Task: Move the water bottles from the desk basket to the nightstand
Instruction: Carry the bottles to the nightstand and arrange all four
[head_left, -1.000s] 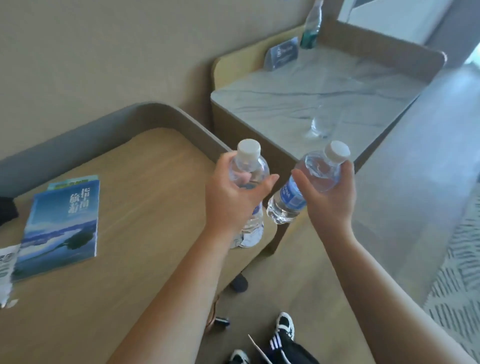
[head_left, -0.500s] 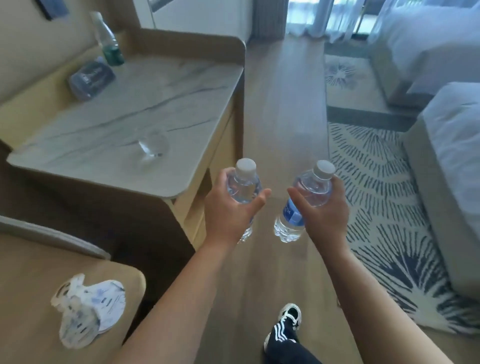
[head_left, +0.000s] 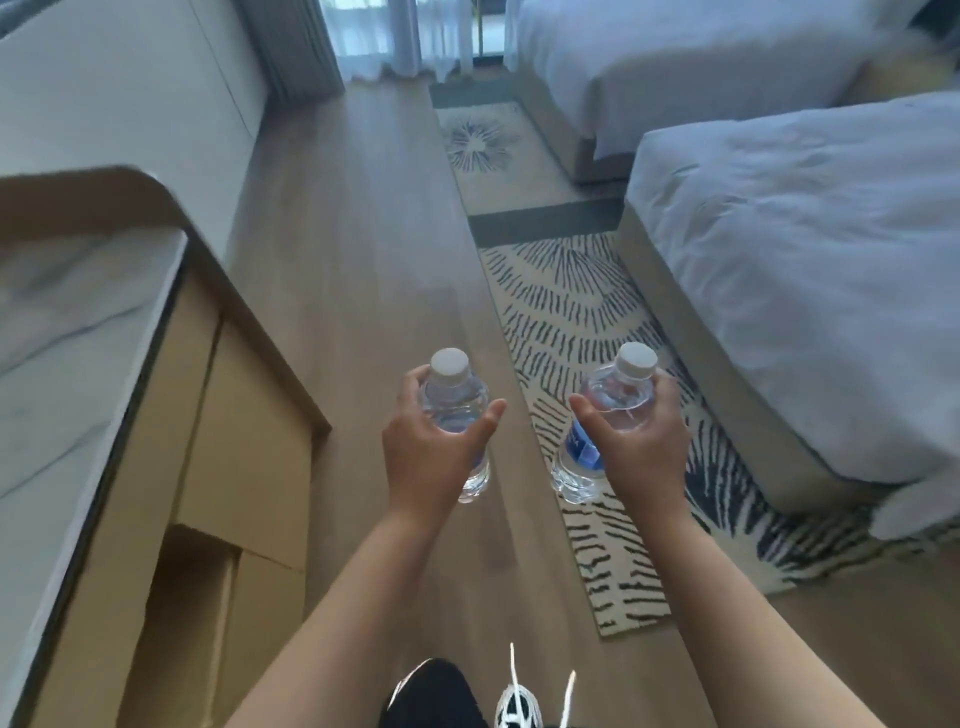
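I'm mid-carry: each of my hands has a water bottle, and I'm walking along the wooden floor (head_left: 363, 249) with the near bed (head_left: 810, 270) as my landmark, off to the right. My left hand (head_left: 434, 457) is wrapped around the left bottle (head_left: 457, 410), fingers curled round its far side and thumb pressed across the front, the white cap poking up above the grip. My right hand (head_left: 636, 447) is closed the same way around the right bottle (head_left: 597, 441), which tilts a little, its blue label and base showing on the side away from the bed. Both bottles hang in the air over the floor, the right one above the patterned rug (head_left: 571, 312) that runs along the foot of the near bed, the left one farther from the bed, over bare boards. The marble-topped table (head_left: 67, 332) sits across the walkway from the bed, at the left edge of view.

I judge the pick-up from the basket done and the transport under way. No nightstand shows here, so I can't say where it stands; my guess is beside the beds. The next move calls for walking on past the near bed, keeping both grips firm and the bottles upright, then finding a free spot on the nightstand and setting them down one at a time
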